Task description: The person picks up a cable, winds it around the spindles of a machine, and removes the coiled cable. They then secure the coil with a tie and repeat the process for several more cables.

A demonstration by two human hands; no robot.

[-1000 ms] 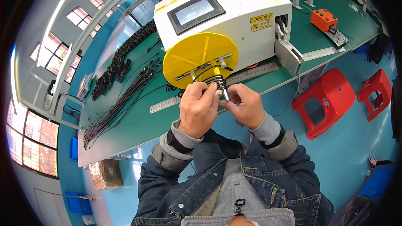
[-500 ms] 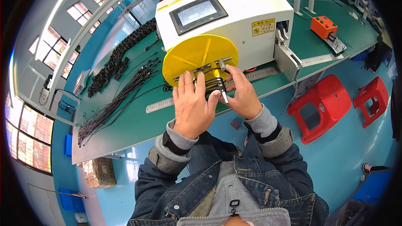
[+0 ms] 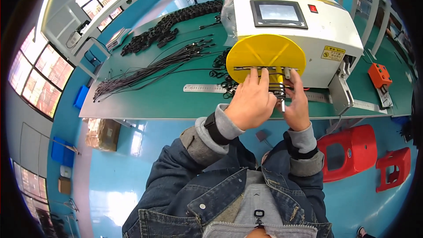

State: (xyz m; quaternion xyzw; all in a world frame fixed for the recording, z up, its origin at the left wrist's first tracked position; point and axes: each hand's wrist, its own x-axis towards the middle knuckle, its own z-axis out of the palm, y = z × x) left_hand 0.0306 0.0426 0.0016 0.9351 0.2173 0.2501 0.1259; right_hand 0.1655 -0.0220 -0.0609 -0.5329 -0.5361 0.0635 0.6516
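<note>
A black cable (image 3: 277,89) is wound in a small coil round the post in front of the yellow disc (image 3: 251,55). At the coil's left side is my left hand (image 3: 250,105), its fingers reaching up to the slot in the disc and its thumb against the coil. My right hand (image 3: 298,108) closes in from the right, with thumb and fingers about the coil and one fingertip beside a grey peg (image 3: 287,73). A metal tip (image 3: 283,105) points down between the hands. Part of the coil is hidden by my fingers.
Behind the disc stands a white machine (image 3: 317,35) with a screen (image 3: 278,13). Black cables (image 3: 158,68) and a dark heap of coils (image 3: 158,28) lie on the green table to the left. At the right are an orange box (image 3: 380,76) and red stools (image 3: 359,150).
My view has turned left, so machine and hands sit farther right in the picture. Both hands stay at the coil, the left one now turned more to the right.
</note>
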